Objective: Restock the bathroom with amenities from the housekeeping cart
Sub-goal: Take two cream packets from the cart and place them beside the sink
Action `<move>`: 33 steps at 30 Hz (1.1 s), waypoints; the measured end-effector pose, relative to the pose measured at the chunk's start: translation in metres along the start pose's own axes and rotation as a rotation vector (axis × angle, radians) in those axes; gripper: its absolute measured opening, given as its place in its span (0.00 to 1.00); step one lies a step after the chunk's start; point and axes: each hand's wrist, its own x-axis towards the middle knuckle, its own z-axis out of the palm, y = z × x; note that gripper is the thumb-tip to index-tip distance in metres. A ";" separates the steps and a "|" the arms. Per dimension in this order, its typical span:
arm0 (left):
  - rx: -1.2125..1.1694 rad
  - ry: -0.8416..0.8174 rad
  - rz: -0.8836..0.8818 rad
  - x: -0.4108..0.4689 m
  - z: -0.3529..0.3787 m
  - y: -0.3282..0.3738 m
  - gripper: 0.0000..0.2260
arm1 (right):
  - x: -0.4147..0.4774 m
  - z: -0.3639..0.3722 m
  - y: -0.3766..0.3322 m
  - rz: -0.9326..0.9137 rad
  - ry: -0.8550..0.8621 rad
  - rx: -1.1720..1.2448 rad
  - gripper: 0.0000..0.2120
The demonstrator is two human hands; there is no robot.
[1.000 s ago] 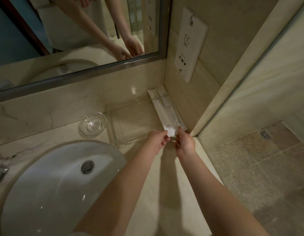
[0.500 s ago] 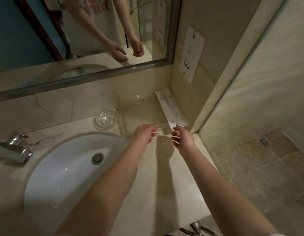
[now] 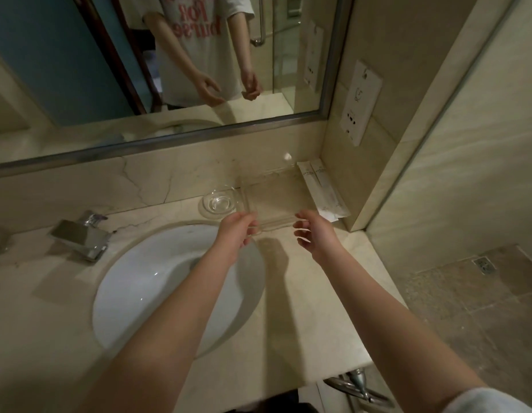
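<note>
Two long white amenity packets (image 3: 322,189) lie side by side on the marble counter, in the corner against the right wall. A clear rectangular tray (image 3: 273,198) sits just left of them. My left hand (image 3: 238,231) hovers at the tray's near left corner, fingers loosely curled and holding nothing. My right hand (image 3: 314,234) hangs over the tray's near right corner, fingers apart and empty, a short way from the packets.
A small clear glass dish (image 3: 218,202) stands left of the tray. The white round sink (image 3: 175,287) and chrome faucet (image 3: 80,236) lie to the left. A mirror (image 3: 157,64) spans the back wall; a socket plate (image 3: 360,102) is on the right wall. Tiled floor is at the right.
Both hands let go of the white packets and drew back toward me and leftward. The view has lifted, showing more of the sink, faucet and mirror.
</note>
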 end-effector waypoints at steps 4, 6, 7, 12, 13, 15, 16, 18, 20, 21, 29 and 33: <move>0.033 -0.066 0.004 -0.012 -0.008 0.002 0.06 | -0.020 0.006 0.006 -0.022 0.031 0.025 0.03; 0.056 -0.117 0.014 -0.017 -0.012 0.002 0.07 | -0.030 0.011 0.013 -0.037 0.064 0.046 0.04; 0.070 -0.148 0.018 -0.020 -0.014 0.001 0.07 | -0.036 0.013 0.018 -0.042 0.083 0.061 0.04; 0.172 -0.331 0.060 -0.035 -0.034 -0.011 0.06 | -0.075 0.027 0.048 -0.070 0.229 0.156 0.05; 0.196 -0.380 0.068 -0.039 -0.039 -0.015 0.06 | -0.086 0.030 0.055 -0.081 0.263 0.177 0.05; 0.238 -0.465 0.075 -0.048 -0.043 -0.021 0.06 | -0.106 0.032 0.070 -0.096 0.319 0.209 0.05; 0.271 -0.513 0.072 -0.054 -0.045 -0.025 0.07 | -0.119 0.032 0.080 -0.101 0.359 0.232 0.05; 0.347 -0.602 0.071 -0.070 -0.046 -0.036 0.07 | -0.145 0.030 0.101 -0.106 0.444 0.282 0.05; 0.420 -0.682 0.073 -0.089 -0.044 -0.049 0.07 | -0.173 0.024 0.121 -0.097 0.537 0.328 0.05; 0.452 -0.725 0.075 -0.099 -0.041 -0.057 0.07 | -0.185 0.020 0.132 -0.093 0.583 0.350 0.05; 0.679 -1.069 0.036 -0.197 -0.005 -0.130 0.08 | -0.295 -0.015 0.226 -0.110 0.897 0.636 0.04; 0.787 -1.235 0.040 -0.265 0.009 -0.170 0.08 | -0.362 -0.032 0.273 -0.147 1.046 0.772 0.03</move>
